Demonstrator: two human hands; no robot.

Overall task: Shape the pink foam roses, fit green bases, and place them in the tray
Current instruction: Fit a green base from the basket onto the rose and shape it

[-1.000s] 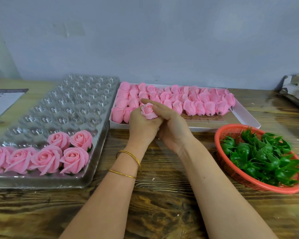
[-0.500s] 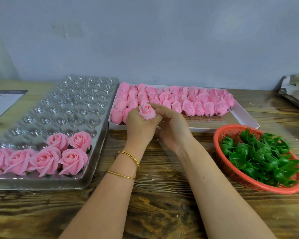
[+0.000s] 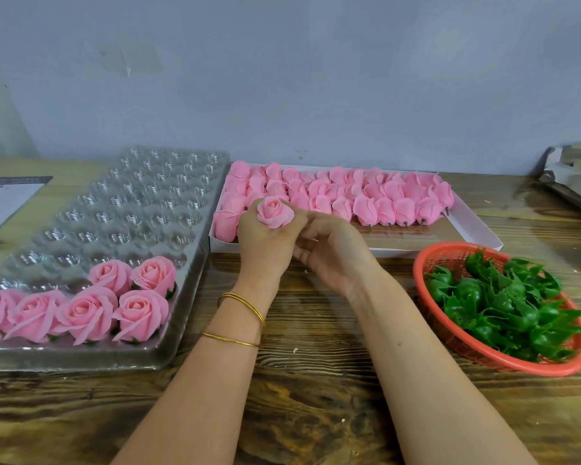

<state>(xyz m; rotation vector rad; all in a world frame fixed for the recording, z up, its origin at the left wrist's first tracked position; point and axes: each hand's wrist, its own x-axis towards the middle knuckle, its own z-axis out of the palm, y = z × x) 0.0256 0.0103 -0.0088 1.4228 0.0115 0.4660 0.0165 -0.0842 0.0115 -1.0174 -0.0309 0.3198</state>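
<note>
My left hand point(image 3: 265, 246) grips a pink foam rose point(image 3: 275, 212) from below, its bloom facing up above the fist. My right hand point(image 3: 332, 253) lies against the left one, fingers curled toward the rose's right side and touching its lower edge. A clear plastic tray point(image 3: 121, 209) with round cells stands at the left; several finished roses point(image 3: 108, 303) with green bases fill its near end. A white box point(image 3: 467, 243) behind my hands holds several unshaped pink roses point(image 3: 366, 196). A red basket point(image 3: 450, 333) at the right holds green bases point(image 3: 503, 303).
Papers and a pen point(image 3: 0, 203) lie at the far left on the wooden table point(image 3: 316, 397). A stack of flat cardboard point(image 3: 574, 176) sits at the far right by the grey wall.
The rose has turned upright in my left hand and its petals look more open. My right hand's fingers have slid down off the bloom to its lower right side.
</note>
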